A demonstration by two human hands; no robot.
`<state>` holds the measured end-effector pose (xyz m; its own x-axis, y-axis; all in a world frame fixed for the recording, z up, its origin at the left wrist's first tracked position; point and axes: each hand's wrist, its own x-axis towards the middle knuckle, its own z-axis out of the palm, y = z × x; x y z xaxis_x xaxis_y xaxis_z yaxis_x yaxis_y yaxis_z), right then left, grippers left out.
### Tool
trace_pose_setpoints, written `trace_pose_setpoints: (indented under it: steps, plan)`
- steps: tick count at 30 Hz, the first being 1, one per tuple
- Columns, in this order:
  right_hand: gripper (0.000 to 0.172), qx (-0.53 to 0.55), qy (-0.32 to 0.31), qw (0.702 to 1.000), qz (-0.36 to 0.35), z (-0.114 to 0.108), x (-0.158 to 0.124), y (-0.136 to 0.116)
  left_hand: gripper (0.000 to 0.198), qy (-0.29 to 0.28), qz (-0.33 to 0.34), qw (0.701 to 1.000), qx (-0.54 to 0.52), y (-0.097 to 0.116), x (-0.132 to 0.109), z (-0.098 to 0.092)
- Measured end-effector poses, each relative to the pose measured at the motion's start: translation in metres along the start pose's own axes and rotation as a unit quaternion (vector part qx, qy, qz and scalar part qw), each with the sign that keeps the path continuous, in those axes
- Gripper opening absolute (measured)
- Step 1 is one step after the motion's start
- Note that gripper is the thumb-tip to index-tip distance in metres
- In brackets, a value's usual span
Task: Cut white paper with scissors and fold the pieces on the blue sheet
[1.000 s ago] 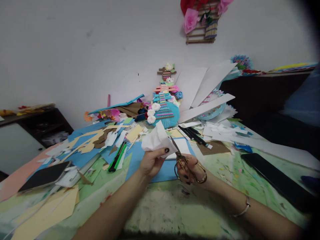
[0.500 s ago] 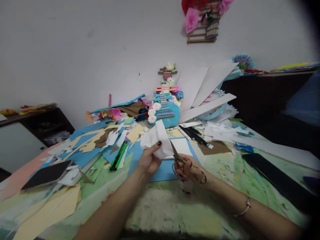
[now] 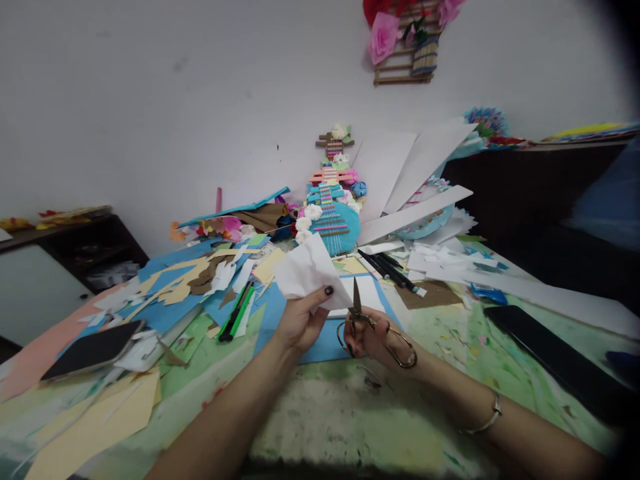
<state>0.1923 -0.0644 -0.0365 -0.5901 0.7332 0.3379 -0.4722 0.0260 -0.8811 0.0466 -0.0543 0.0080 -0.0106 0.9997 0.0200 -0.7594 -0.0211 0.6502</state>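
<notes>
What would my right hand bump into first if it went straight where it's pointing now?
Probably the white paper pinched in your left hand, or that hand's fingertips. They're just beyond your right hand in the picture, but depth is hard to judge.

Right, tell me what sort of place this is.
Likely a craft room or art workspace: the right hand holds scissors, scraps of coloured paper litter the table, and a flower-trimmed blue craft piece stands at the back.

The left hand (image 3: 299,325) grips white paper (image 3: 309,268), the right hand (image 3: 376,335) scissors (image 3: 357,312).
</notes>
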Motion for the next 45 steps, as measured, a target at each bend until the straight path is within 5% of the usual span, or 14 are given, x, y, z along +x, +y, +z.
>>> trace_pose_setpoints:
  steps: [7, 16, 28, 45]
  plan:
    - [0.063, 0.032, -0.025, 0.999, 0.012, 0.0, -0.003, -0.001, 0.051, 0.024, -0.004, 1.0, -0.003, 0.002, 0.001, 0.001]
    - [0.057, 0.069, -0.02, 0.997, -0.01, -0.002, -0.004, 0.004, 0.054, -0.042, 0.011, 0.999, 0.023, -0.006, 0.0, -0.004]
    - [0.063, 0.082, 0.008, 0.997, 0.001, 0.003, -0.004, 0.001, 0.047, -0.038, -0.045, 0.998, 0.034, -0.01, -0.006, 0.0]
    - [0.062, 0.031, 0.037, 0.999, -0.011, -0.004, -0.008, 0.012, 0.057, -0.036, -0.041, 0.998, 0.025, -0.012, -0.004, 0.0]
